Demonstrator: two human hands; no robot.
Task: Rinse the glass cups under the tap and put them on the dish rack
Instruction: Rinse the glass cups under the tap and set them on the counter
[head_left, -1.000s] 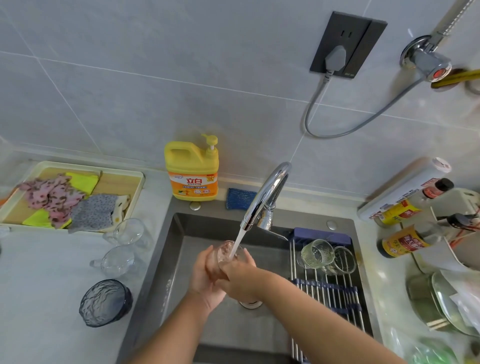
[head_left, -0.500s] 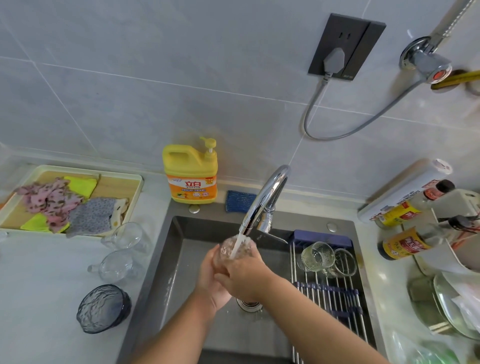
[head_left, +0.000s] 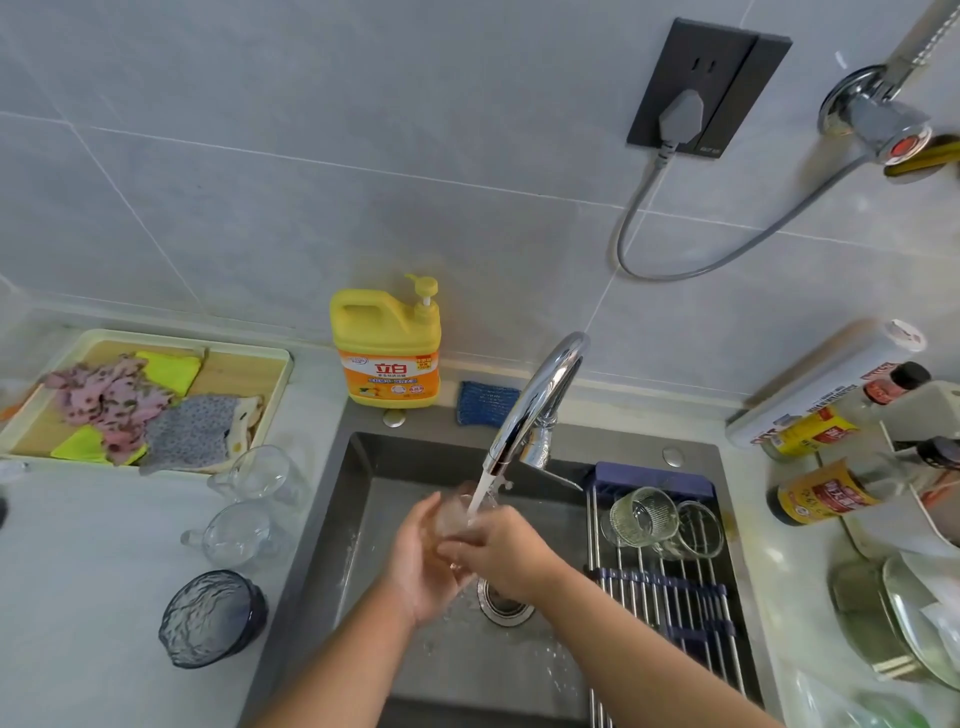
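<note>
Over the steel sink (head_left: 363, 519) I hold a clear glass cup (head_left: 457, 512) between both hands, right under the running tap (head_left: 540, 400). My left hand (head_left: 421, 566) cups it from the left and below. My right hand (head_left: 501, 553) grips it from the right, fingers curled round its lower part. Water falls into the cup and splashes down to the drain. Two rinsed glass cups (head_left: 641, 517) (head_left: 698, 530) lie on the dish rack (head_left: 670, 587) across the sink's right side. Two more clear handled cups (head_left: 260, 475) (head_left: 236, 535) stand on the counter to the left.
A dark blue textured glass bowl (head_left: 210, 618) sits at the counter's front left. A tray with cloths (head_left: 150, 400) is at the back left. Yellow detergent bottle (head_left: 387, 345) and blue sponge (head_left: 485, 402) stand behind the sink. Sauce bottles (head_left: 826, 491) and plates (head_left: 914, 623) crowd the right counter.
The cup stays under the stream; my hands have turned it slightly and sit a little lower. The view has shifted slightly.
</note>
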